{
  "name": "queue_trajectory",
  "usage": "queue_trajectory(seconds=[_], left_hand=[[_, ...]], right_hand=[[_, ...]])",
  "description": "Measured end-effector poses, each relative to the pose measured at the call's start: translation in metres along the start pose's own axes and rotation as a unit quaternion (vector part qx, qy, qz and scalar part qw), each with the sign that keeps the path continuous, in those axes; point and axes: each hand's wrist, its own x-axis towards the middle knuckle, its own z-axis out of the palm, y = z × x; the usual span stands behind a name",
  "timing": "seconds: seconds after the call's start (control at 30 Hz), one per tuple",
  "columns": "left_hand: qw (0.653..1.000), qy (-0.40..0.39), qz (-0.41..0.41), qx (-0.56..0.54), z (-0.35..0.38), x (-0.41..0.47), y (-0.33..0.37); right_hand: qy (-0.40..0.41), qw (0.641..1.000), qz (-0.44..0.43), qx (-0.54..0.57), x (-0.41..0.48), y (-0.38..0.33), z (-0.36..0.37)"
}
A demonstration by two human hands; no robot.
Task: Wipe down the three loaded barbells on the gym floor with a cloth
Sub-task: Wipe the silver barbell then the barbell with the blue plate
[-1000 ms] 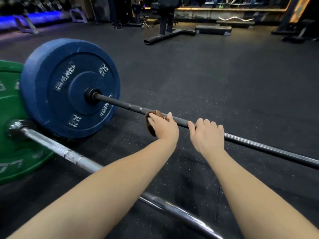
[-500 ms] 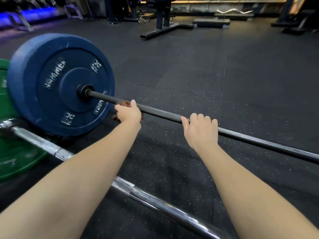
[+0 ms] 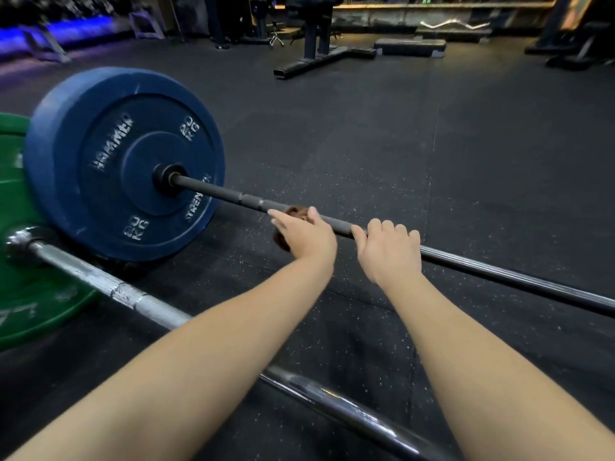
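Observation:
A black barbell shaft (image 3: pixel 499 272) runs from a blue 20 kg plate (image 3: pixel 109 161) at the left down to the right edge. My left hand (image 3: pixel 307 232) wraps a brown cloth (image 3: pixel 294 212) around this shaft, a short way right of the plate. Just beside it, my right hand (image 3: pixel 387 249) grips the same shaft. Nearer to me lies a chrome barbell (image 3: pixel 139 299) with a green plate (image 3: pixel 30 304) at the left edge; my forearms cross over it.
Dark speckled rubber floor (image 3: pixel 432 161) spreads beyond the bars. A bench frame (image 3: pixel 316 51) and a low step platform (image 3: pixel 411 48) stand at the back. A blue-lit rack (image 3: pixel 56 31) lines the far left wall.
My left hand slid the cloth left toward the blue plate, then back right along the black shaft to beside my right hand. The right hand kept its grip.

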Motion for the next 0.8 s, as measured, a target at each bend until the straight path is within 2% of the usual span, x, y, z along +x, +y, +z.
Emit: queue_trajectory(seconds=[0.13, 0.23, 0.33, 0.4, 0.5, 0.57, 0.67, 0.73, 0.8], left_hand=[[0.999, 0.032, 0.002, -0.002, -0.020, 0.030, 0.006], [1.000, 0.027, -0.005, -0.006, -0.021, 0.028, 0.010], [1.000, 0.005, -0.022, 0.010, -0.005, 0.006, 0.010], [0.999, -0.014, -0.026, 0.013, 0.007, -0.011, 0.008], [0.998, -0.058, -0.010, 0.024, 0.022, -0.046, 0.004], [0.993, -0.095, 0.032, 0.057, 0.027, -0.075, -0.004], [0.968, -0.183, 0.126, 0.112, 0.032, -0.118, -0.018], [0.954, -0.235, 0.139, 0.126, 0.035, -0.138, -0.023], [0.950, -0.251, 0.135, 0.126, 0.037, -0.145, -0.023]], right_hand=[[0.006, 1.000, 0.002, -0.014, 0.001, -0.001, 0.000], [-0.011, 1.000, 0.006, -0.024, 0.001, -0.001, -0.002], [-0.076, 0.997, 0.000, -0.009, 0.008, 0.002, -0.012], [-0.161, 0.985, -0.020, 0.052, 0.016, 0.008, -0.027], [-0.231, 0.964, -0.061, 0.116, 0.015, 0.031, -0.044], [-0.252, 0.959, -0.083, 0.098, 0.007, 0.060, -0.048], [-0.299, 0.951, -0.069, 0.033, -0.005, 0.117, -0.054], [-0.298, 0.952, -0.067, 0.027, -0.016, 0.149, -0.058], [-0.275, 0.957, -0.080, 0.052, -0.026, 0.167, -0.056]])
